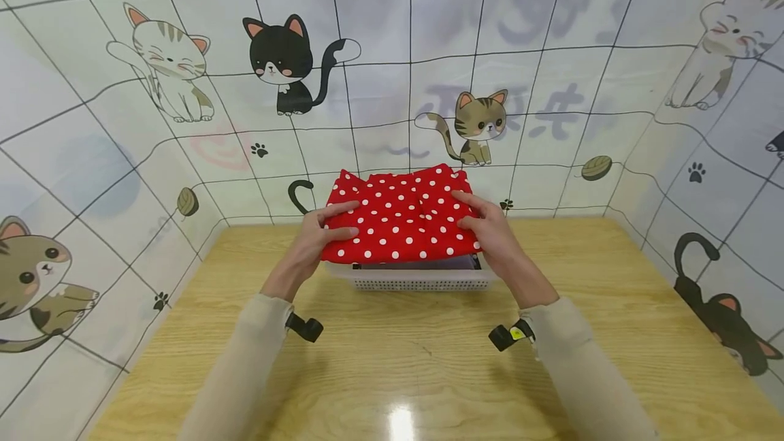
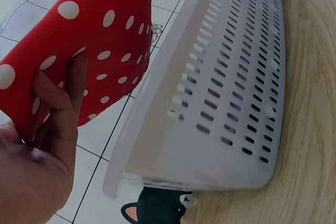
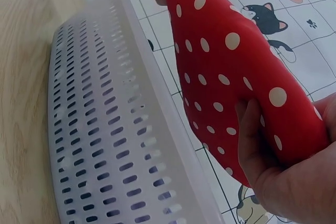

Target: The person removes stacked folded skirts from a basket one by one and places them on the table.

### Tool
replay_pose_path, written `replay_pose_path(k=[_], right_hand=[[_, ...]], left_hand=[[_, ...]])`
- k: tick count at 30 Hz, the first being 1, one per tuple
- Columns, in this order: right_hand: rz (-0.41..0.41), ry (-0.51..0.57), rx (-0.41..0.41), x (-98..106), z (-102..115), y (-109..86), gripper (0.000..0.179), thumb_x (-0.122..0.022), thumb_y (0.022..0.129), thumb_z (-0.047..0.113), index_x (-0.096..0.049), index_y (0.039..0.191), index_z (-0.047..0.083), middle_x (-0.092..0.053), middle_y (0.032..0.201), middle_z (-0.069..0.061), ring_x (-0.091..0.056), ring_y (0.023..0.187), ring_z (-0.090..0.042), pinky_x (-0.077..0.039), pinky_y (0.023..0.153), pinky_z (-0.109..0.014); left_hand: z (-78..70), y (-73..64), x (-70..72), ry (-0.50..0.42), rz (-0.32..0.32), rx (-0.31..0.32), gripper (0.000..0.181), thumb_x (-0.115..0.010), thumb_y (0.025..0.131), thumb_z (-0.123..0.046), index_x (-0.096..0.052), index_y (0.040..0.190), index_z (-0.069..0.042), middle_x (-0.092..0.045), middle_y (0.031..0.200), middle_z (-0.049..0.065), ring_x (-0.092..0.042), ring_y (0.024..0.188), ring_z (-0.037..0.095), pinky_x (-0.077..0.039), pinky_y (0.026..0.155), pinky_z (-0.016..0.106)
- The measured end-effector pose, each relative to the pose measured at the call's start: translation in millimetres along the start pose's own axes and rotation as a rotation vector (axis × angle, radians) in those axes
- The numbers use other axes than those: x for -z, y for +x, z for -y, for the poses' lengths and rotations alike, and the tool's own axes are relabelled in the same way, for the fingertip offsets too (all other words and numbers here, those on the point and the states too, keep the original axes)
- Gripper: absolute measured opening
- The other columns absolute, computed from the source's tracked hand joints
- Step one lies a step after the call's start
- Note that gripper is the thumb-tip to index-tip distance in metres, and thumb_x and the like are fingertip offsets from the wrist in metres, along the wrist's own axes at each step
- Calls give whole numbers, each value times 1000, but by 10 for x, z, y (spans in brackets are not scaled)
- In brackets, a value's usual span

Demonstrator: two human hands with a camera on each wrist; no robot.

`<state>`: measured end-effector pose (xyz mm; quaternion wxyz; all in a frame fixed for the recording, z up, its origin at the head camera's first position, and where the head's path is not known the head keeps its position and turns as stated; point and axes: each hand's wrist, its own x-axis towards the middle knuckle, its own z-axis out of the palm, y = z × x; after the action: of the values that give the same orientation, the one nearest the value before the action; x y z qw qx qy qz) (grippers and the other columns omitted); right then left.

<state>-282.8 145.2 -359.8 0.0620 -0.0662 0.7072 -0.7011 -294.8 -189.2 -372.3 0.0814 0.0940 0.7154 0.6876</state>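
A folded red cloth with white polka dots (image 1: 398, 216) is held above a white perforated plastic basket (image 1: 422, 283). At its left end my left hand (image 1: 318, 233) grips it, thumb on top and fingers underneath and along the edge. My right hand (image 1: 490, 226) pinches the opposite end in the same way. In the left wrist view the cloth (image 2: 113, 30) hangs over the basket's rim, curled fingers pressing into its underside. The right wrist view shows the cloth (image 3: 226, 72) sagging between both hands beside the basket wall (image 3: 100, 124). Something dark inside the basket is mostly hidden beneath the cloth.
The basket stands on a wood-grain table (image 1: 392, 352) close to the back wall (image 1: 392, 107), which is covered in a cat-patterned grid sheet. Similar sheets enclose the left and right sides. Each wrist wears a black strap-on camera (image 1: 304, 327).
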Motion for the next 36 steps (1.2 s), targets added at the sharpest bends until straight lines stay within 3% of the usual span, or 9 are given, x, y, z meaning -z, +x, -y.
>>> replay_pose_path(k=[6, 12, 22, 28, 36], right_hand=[[22, -59, 26, -122, -30, 22, 63, -54, 102, 8, -38, 161, 20, -24, 169, -9, -29, 151, -29, -58, 92, -22], [81, -125, 55, -228, -115, -3, 63, -59, 99, 9, -42, 159, 21, -28, 167, -9, -30, 151, -32, -58, 101, -40], [129, -101, 92, -516, -141, -42, 63, -61, 99, 8, -44, 158, 22, -32, 163, -11, -39, 147, -35, -57, 101, -45], [149, -107, 81, -731, -96, 27, 63, -64, 98, 9, -46, 156, 25, -41, 156, -12, -52, 138, -36, -60, 97, -43], [238, -219, 57, -1125, -84, 185, 64, -64, 98, 12, -44, 157, 24, -45, 152, -13, -61, 127, -32, -61, 93, -41]], left_hand=[[26, -90, 127, -14, -29, -23, 61, -70, 94, -11, -53, 152, -21, -38, 158, 11, -42, 142, 30, -61, 89, 29], [118, -288, 242, -70, -87, -23, 61, -68, 95, -9, -52, 153, -20, -40, 154, 7, -43, 139, 26, -62, 89, 29], [174, -527, 482, -88, -136, -47, 60, -66, 98, -11, -49, 155, -19, -45, 146, -2, -46, 136, 20, -61, 89, 26], [121, -618, 704, -24, -140, -35, 60, -66, 99, -14, -48, 156, -21, -44, 146, -4, -44, 136, 17, -60, 88, 23], [181, -766, 1122, 45, -162, 11, 63, -68, 99, -16, -45, 157, -23, -45, 141, -11, -47, 129, 12, -60, 89, 24]])
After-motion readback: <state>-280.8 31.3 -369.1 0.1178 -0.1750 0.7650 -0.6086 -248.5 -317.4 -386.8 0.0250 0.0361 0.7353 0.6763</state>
